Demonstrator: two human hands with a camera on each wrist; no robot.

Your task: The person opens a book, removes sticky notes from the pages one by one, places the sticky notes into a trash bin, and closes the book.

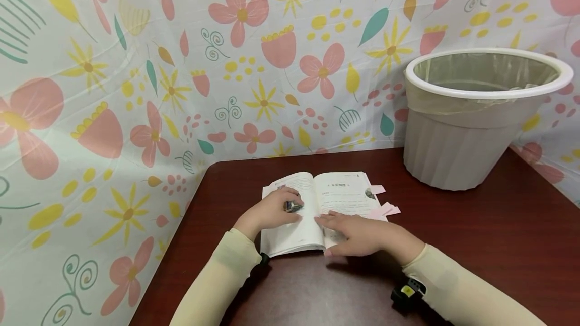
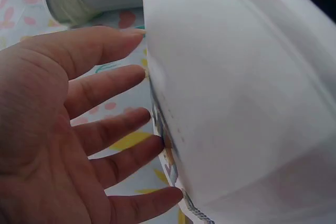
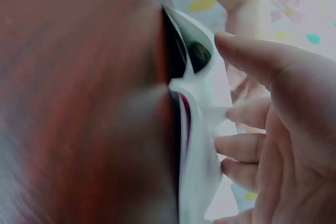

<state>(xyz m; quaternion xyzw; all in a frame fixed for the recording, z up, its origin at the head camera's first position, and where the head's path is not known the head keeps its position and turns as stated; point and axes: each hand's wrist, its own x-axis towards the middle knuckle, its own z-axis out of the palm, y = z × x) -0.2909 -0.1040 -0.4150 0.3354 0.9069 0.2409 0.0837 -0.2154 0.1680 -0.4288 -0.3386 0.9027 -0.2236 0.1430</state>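
Observation:
An open book (image 1: 294, 238) lies on the table, with printed text and small pictures on its pages. My left hand (image 1: 272, 209) rests on the left page; in the left wrist view that hand (image 2: 79, 114) has its fingers spread, fingertips against the white page (image 2: 241, 93). Across the lower part of the right page lies my right hand (image 1: 358, 233), its fingertips near the middle fold. The right wrist view shows the right hand (image 3: 283, 114) with fingers extended against the pages (image 3: 202, 145), which bulge up at the book's lower edge. Neither hand grips anything.
Pink paper tabs (image 1: 386, 210) stick out from the book's right edge. On the back right of the dark red-brown table (image 1: 453, 235) stands a grey bin (image 1: 453, 140) with a white rim and a clear liner. A flower-patterned cloth (image 1: 281, 114) hangs behind and to the left.

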